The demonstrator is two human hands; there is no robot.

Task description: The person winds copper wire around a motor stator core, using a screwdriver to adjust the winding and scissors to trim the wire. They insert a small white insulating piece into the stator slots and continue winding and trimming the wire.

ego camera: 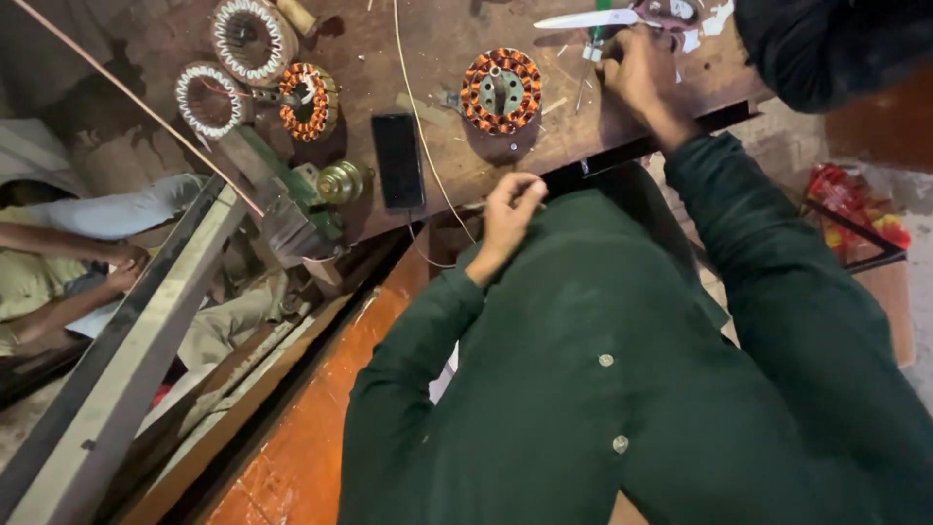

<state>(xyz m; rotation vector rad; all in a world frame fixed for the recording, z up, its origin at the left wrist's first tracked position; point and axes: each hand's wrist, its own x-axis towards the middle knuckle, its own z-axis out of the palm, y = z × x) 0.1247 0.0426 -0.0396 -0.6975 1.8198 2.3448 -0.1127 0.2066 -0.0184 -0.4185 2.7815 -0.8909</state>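
My left hand is curled shut at the near edge of the wooden workbench, with a thin pale wire running past just to its left. I cannot tell whether the fingers pinch that wire. My right hand rests farther out on the bench with its fingers closed. Beside it lies a small green-and-white screwdriver-like tool. Scissors lie just beyond the right hand. A round stator with copper windings sits on the bench between my two hands. Dark green sleeves cover both arms.
A black phone lies left of the wire. Further left are another copper stator, two white-wrapped coils, a brass knob and a green vise-like tool. Another person sits at the left beyond a metal beam. A red packet lies at the right.
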